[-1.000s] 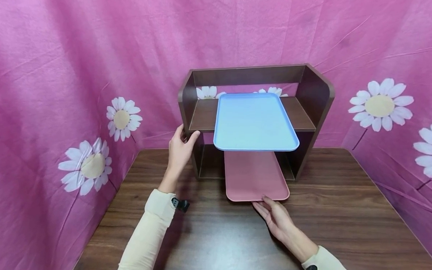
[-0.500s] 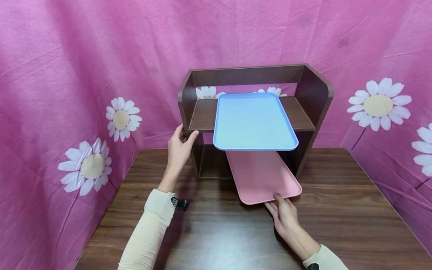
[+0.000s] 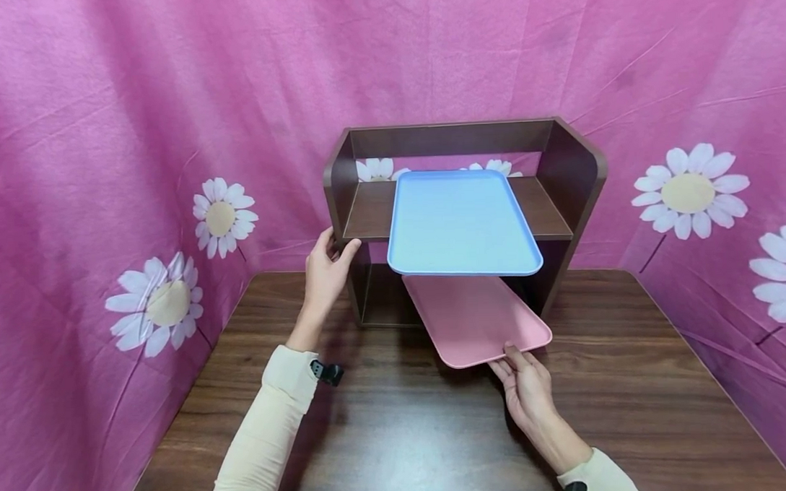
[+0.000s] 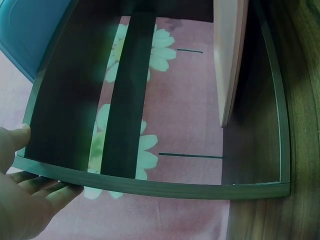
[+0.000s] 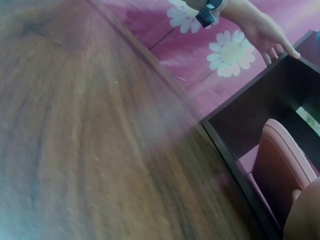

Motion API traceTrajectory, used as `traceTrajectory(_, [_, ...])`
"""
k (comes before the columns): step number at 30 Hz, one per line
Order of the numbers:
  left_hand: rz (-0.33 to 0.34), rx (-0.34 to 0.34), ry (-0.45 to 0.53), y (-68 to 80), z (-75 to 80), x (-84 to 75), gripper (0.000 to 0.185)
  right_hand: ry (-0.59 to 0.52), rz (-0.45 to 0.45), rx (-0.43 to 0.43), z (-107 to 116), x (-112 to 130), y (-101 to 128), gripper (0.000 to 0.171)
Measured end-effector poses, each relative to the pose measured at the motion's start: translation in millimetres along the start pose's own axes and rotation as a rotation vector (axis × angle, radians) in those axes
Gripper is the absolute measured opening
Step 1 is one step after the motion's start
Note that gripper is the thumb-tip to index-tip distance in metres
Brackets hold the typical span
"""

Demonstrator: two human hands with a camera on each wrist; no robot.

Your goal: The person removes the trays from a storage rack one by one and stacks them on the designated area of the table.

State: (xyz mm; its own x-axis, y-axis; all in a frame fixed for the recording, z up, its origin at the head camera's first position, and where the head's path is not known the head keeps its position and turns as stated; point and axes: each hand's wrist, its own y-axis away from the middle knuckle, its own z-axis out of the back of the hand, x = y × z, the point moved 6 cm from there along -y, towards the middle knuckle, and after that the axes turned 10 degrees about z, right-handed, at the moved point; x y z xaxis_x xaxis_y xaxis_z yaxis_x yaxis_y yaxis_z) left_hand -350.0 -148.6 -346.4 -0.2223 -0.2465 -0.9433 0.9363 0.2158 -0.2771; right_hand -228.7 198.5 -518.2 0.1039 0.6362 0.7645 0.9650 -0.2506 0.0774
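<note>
We see a brown shelf (image 3: pixel 454 137) on the wood counter (image 3: pixel 638 381). The left hand (image 3: pixel 325 277) holds the shelf's left side. Its thumb is on the front edge and its fingers go around the outside, so they pinch that side. The right hand (image 3: pixel 526 389) pinches the front edge of the pink tray (image 3: pixel 473 318), thumb on top and fingers under it. We find the pink tray partly inside the low space of the shelf. It sits at a slant, and its front end sticks out over the counter, more to the right. The blue tray (image 3: pixel 462 221) lies on the middle board (image 3: pixel 369 210) and pokes out above the pink tray, so we cannot see all of the pink tray's back. Behind the shelf we see a pink cloth (image 3: pixel 69 105) with big white flowers (image 3: pixel 690 192).
</note>
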Motion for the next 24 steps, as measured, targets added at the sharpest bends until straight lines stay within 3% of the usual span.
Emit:
traceTrajectory(6, [-0.001,0.002,-0.007,0.2,-0.5,-0.2,0.057,-0.050,0.054,0.030,1.8,11.4,-2.7,0.017])
traceTrajectory(13, [-0.002,-0.007,-0.006,0.2,0.7,-0.2,0.056,-0.069,0.071,0.064,3.1,25.6,-8.5,0.024])
traceTrajectory(24, [-0.005,-0.011,-0.013,-1.5,0.8,0.8,0.056,-0.026,0.077,0.206,1.7,50.0,-20.2,0.030])
